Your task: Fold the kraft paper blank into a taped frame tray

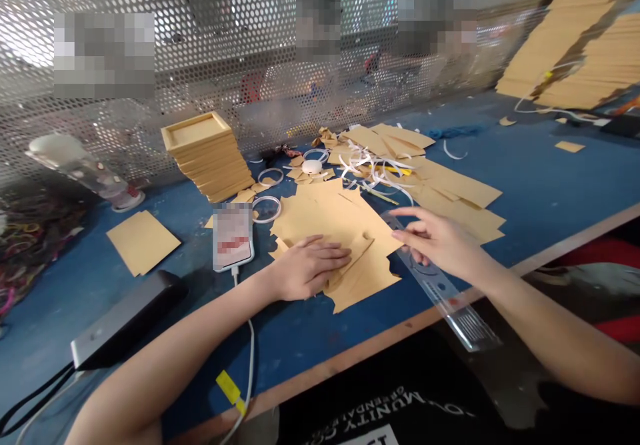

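Observation:
My left hand (pixel 311 266) lies flat with fingers stretched over a loose pile of tan kraft-paper pieces (pixel 310 211). Under and beside its fingertips is a folded paper piece (pixel 356 251). My right hand (pixel 435 237) hovers at the pile's right corner, index finger extended and thumb apart from it, the other fingers curled; nothing shows between them. Below that hand, a long clear plastic strip or sleeve (pixel 430 285) with markings slants over the table's front edge. Behind the pile lie white curled strips (pixel 375 165) and more flat kraft sheets (pixel 457 188).
A neat kraft-paper stack (pixel 213 161) stands back left, near a clear bottle (pixel 95 171). A charging phone (pixel 233 238), a black device (pixel 130 318) and a small paper stack (pixel 143 241) lie left. Perforated metal mesh (pixel 200 51) borders the back; tall paper stacks (pixel 565 45) stand far right.

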`<state>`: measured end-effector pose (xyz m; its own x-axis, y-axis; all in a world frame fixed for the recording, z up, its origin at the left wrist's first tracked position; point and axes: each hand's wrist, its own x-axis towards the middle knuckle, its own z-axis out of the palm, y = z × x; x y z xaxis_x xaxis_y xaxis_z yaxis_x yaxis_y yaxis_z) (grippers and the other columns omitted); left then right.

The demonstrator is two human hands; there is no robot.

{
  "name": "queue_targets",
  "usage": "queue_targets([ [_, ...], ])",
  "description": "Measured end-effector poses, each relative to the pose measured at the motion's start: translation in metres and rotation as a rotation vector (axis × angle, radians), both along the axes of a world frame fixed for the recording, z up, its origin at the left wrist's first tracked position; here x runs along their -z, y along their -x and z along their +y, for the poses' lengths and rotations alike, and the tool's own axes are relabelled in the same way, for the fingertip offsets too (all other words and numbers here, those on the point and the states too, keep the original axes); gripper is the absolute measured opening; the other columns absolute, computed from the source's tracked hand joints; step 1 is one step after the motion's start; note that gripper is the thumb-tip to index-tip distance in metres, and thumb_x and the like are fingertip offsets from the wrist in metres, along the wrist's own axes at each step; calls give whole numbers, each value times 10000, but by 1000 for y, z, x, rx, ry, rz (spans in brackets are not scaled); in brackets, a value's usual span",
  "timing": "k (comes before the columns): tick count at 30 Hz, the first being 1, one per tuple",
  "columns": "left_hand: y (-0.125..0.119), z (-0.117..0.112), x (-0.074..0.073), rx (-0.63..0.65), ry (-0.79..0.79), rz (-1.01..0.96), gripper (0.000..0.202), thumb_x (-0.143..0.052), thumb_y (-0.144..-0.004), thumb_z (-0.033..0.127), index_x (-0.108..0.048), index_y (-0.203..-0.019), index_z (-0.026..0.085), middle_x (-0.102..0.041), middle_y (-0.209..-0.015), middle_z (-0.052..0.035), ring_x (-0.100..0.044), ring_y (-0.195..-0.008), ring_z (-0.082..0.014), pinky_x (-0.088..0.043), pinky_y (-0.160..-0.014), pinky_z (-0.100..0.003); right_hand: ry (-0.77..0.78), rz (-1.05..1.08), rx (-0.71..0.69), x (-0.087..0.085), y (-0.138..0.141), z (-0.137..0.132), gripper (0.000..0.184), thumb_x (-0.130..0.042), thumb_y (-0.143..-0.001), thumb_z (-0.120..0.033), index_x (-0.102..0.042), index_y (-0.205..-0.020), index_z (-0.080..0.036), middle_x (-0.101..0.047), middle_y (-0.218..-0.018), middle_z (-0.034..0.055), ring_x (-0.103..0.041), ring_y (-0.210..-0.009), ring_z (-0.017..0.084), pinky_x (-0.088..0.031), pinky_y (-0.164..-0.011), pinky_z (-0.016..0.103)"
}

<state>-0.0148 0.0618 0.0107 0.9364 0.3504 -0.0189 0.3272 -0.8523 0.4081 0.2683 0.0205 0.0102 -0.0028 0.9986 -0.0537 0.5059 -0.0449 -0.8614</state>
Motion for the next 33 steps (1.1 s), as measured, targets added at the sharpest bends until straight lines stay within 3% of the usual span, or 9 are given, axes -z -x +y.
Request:
queue_targets([
  [3, 0, 0, 1, 1, 2, -8, 472, -357, -935, 224, -440, -1401, 222, -457, -1460, -19, -335, -1399, -175, -147, -1175, -432, -215, 101, 243, -5, -5, -15, 624, -624, -805, -520, -491, -1327, -206, -621, -654, 14, -525, -459, 145, -452, -409, 288],
  [5, 1, 0, 1, 2, 3, -1, 479, -361, -932, 215, -433, -1406, 217, -455, -1462, -19, -340, -1395, -172, -150, -1175, -425, -258, 120, 299, -8, -7, -24, 583, -619, -817, -515, -534, -1309, -214, -605, -641, 21, -513, -447, 144, -449, -394, 292],
  [10, 1, 0, 2, 13, -5, -7, 494, -356, -925, 197, -424, -1414, 217, -451, -1465, -18, -337, -1397, -168, -217, -1164, -405, 151, 143, -133, 7, 16, -45, 597, -595, -831, -519, -504, -1368, -275, -585, -631, -19, -460, -381, 98, -395, -352, 249],
  [13, 1, 1, 2, 27, -11, -13, 495, -359, -921, 199, -433, -1410, 202, -454, -1463, -36, -353, -1388, -178, -255, -1153, -405, 238, 110, -266, 20, 34, -48, 576, -560, -866, -490, -474, -1398, -286, -581, -638, -28, -432, -387, 86, -366, -372, 240],
  [20, 0, 0, 3, 26, -55, -4, 507, -381, -902, 192, -441, -1406, 177, -447, -1466, -50, -362, -1384, -192, -252, -1155, -408, 160, -59, -300, 26, 48, -46, 468, -537, -877, -478, -606, -1271, -233, -463, -534, -42, -398, -456, 126, -298, -431, 260],
  [28, 0, -1, 7, 24, -79, 11, 513, -372, -921, 217, -402, -1432, 220, -402, -1494, -28, -332, -1401, -194, -230, -1156, -420, 114, -103, -349, 28, 58, -46, 442, -536, -882, -448, -626, -1252, -224, -433, -503, -47, -375, -460, 128, -272, -445, 264],
  [33, 0, -1, 8, 22, -98, 18, 495, -357, -928, 213, -422, -1418, 183, -400, -1497, -26, -326, -1402, -184, -202, -1167, -393, 119, -101, -375, 26, 62, -45, 457, -531, -888, -437, -613, -1276, -210, -401, -498, -56, -352, -464, 125, -262, -457, 269],
])
